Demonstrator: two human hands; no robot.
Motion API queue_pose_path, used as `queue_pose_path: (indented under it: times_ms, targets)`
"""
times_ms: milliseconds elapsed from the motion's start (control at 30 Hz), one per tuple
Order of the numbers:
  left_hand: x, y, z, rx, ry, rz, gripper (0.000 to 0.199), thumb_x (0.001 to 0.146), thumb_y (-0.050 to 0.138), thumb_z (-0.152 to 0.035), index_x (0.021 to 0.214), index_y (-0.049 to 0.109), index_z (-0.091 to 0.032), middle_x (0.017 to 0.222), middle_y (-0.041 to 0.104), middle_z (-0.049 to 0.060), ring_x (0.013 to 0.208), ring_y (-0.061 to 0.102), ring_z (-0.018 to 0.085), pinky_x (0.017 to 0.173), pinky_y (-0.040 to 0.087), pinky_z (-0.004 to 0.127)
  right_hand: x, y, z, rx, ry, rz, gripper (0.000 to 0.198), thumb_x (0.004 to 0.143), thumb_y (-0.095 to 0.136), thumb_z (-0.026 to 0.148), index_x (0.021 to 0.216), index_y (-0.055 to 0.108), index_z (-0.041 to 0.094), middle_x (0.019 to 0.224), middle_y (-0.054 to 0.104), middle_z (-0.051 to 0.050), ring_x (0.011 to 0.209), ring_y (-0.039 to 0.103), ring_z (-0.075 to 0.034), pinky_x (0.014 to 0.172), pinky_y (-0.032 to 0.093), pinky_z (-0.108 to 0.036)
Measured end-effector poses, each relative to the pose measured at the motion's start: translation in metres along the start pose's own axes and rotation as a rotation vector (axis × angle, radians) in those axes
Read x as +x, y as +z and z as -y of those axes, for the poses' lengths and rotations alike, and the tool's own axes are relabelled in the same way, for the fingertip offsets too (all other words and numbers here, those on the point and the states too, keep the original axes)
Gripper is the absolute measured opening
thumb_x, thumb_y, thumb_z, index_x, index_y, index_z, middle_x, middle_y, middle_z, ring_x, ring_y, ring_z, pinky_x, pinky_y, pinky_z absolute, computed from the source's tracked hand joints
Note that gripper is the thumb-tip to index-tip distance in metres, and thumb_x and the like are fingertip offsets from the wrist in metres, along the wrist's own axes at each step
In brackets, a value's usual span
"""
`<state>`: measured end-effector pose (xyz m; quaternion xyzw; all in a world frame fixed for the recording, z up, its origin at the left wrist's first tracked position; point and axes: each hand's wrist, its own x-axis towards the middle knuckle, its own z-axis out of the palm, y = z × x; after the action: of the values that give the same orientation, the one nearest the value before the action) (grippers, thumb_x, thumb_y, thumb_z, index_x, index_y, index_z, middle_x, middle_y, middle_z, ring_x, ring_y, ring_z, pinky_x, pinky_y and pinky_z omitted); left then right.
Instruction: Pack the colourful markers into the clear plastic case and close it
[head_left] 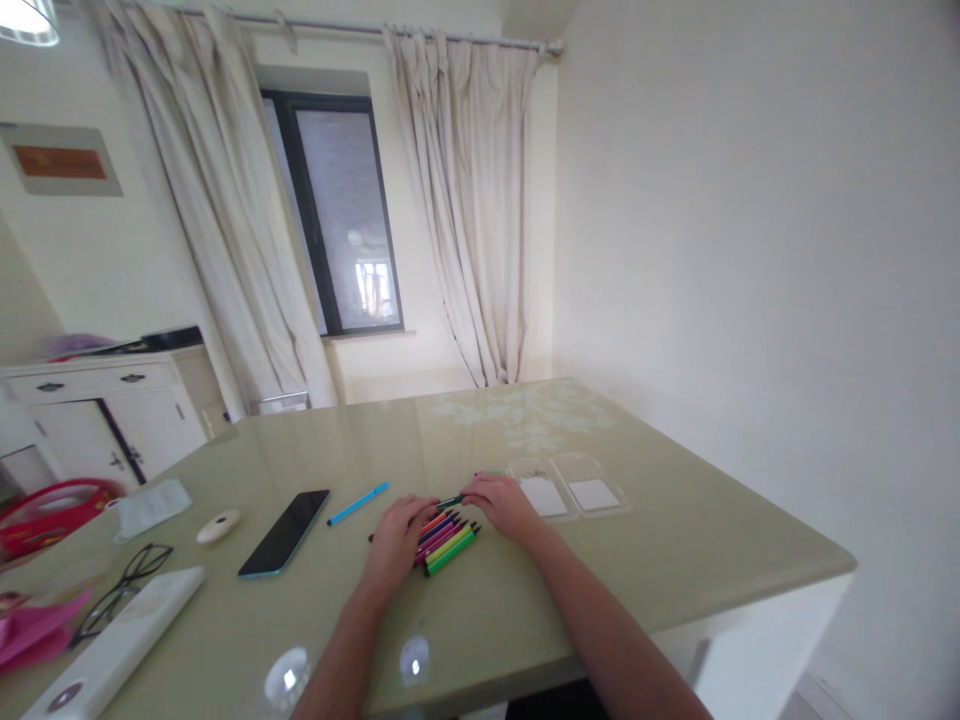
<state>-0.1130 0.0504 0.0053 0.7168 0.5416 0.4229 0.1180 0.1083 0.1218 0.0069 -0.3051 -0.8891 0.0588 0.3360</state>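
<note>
A dark-coloured marker (450, 501) spans the gap between my two hands. My left hand (397, 535) is closed with its fingertips at the marker's left end. My right hand (501, 500) is closed around the other end. Just below lie several coloured felt-tip markers (450, 550) side by side, in orange, purple, pink, yellow and green; my left hand partly covers them. Behind my right hand, a bit of red and green (487, 473) shows, mostly hidden. Right of that hand, a clear plastic case (589, 492) lies unfolded with white inserts.
A blue marker (358, 503) and a black phone (285, 533) lie left of my hands. Farther left are a white oval object (218, 527), eyeglasses (124, 590), a long white object (120, 640) and a pale packet (154, 508). The table's right edge (720, 470) runs near the wall.
</note>
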Motion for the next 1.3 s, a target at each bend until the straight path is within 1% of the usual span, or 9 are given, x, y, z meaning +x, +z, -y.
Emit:
queue_pose_path:
  times_ms: [233, 633, 700, 833, 933, 1067, 1133, 1200, 1300]
  targets:
    - [0.004, 0.001, 0.000, -0.078, -0.094, -0.010, 0.035, 0.089, 0.051, -0.043, 0.095, 0.077, -0.021, 0.097, 0.079, 0.006, 0.093, 0.070, 0.023, 0.087, 0.052, 0.035, 0.003, -0.008, 0.006, -0.053, 0.006, -0.002, 0.019, 0.099, 0.060, 0.028, 0.101, 0.077, 0.021, 0.096, 0.075, -0.005, 0.091, 0.068, -0.018, 0.086, 0.048, -0.027]
    - [0.009, 0.004, 0.011, -0.088, -0.082, -0.065, 0.036, 0.089, 0.050, -0.045, 0.095, 0.077, -0.021, 0.097, 0.079, 0.006, 0.093, 0.071, 0.024, 0.090, 0.054, 0.037, 0.005, -0.004, 0.001, -0.033, 0.006, -0.023, 0.019, 0.099, 0.058, 0.024, 0.101, 0.077, 0.022, 0.095, 0.074, -0.005, 0.092, 0.067, -0.017, 0.086, 0.048, -0.027]
    - [0.008, -0.002, 0.020, -0.058, -0.110, -0.101, 0.038, 0.089, 0.049, -0.046, 0.094, 0.077, -0.021, 0.096, 0.079, 0.006, 0.091, 0.071, 0.025, 0.089, 0.055, 0.038, 0.002, -0.008, -0.009, -0.038, 0.049, -0.056, 0.021, 0.099, 0.056, 0.022, 0.102, 0.077, 0.022, 0.096, 0.074, -0.005, 0.092, 0.067, -0.017, 0.086, 0.048, -0.027]
    - [0.005, -0.022, 0.046, 0.047, -0.181, -0.216, 0.039, 0.088, 0.048, -0.047, 0.095, 0.077, -0.023, 0.097, 0.079, 0.006, 0.094, 0.071, 0.026, 0.091, 0.055, 0.039, -0.008, -0.023, -0.030, -0.066, 0.243, -0.143, 0.024, 0.099, 0.054, 0.025, 0.104, 0.077, 0.023, 0.098, 0.074, -0.005, 0.093, 0.067, -0.018, 0.086, 0.049, -0.027]
    - [0.004, -0.028, 0.059, 0.169, -0.219, -0.236, 0.034, 0.089, 0.050, -0.042, 0.095, 0.078, -0.023, 0.104, 0.078, 0.006, 0.102, 0.070, 0.027, 0.096, 0.052, 0.039, -0.010, -0.027, -0.031, -0.111, 0.300, -0.081, 0.022, 0.098, 0.057, 0.027, 0.099, 0.079, 0.024, 0.097, 0.073, -0.005, 0.092, 0.066, -0.018, 0.085, 0.047, -0.028]
    - [0.005, -0.024, 0.061, 0.312, -0.281, -0.094, 0.031, 0.093, 0.049, -0.036, 0.098, 0.077, -0.023, 0.107, 0.078, 0.006, 0.104, 0.069, 0.026, 0.096, 0.050, 0.038, -0.007, -0.017, -0.018, -0.186, 0.305, 0.107, 0.019, 0.095, 0.062, 0.031, 0.101, 0.079, 0.026, 0.100, 0.072, -0.005, 0.095, 0.064, -0.019, 0.085, 0.045, -0.027]
    - [0.005, -0.024, 0.059, 0.374, -0.319, -0.064, 0.034, 0.096, 0.046, -0.038, 0.099, 0.077, -0.023, 0.110, 0.076, 0.007, 0.104, 0.068, 0.026, 0.093, 0.050, 0.038, -0.006, -0.013, -0.013, -0.201, 0.304, 0.183, 0.019, 0.093, 0.063, 0.031, 0.105, 0.077, 0.026, 0.102, 0.074, -0.004, 0.098, 0.065, -0.020, 0.086, 0.043, -0.028]
    - [0.004, -0.026, 0.058, 0.450, -0.390, -0.145, 0.039, 0.098, 0.042, -0.039, 0.104, 0.076, -0.023, 0.121, 0.072, 0.008, 0.109, 0.064, 0.028, 0.093, 0.050, 0.040, -0.006, -0.010, -0.010, -0.208, 0.297, 0.216, 0.017, 0.092, 0.064, 0.031, 0.103, 0.076, 0.026, 0.103, 0.075, -0.003, 0.100, 0.065, -0.021, 0.087, 0.042, -0.029]
    - [0.001, -0.032, 0.060, 0.550, -0.591, -0.325, 0.041, 0.098, 0.039, -0.039, 0.118, 0.072, -0.025, 0.137, 0.063, 0.009, 0.119, 0.055, 0.036, 0.092, 0.048, 0.049, -0.006, -0.009, -0.007, -0.240, 0.279, 0.200, 0.011, 0.091, 0.065, 0.027, 0.097, 0.073, 0.024, 0.099, 0.075, -0.003, 0.099, 0.065, -0.021, 0.086, 0.040, -0.031]
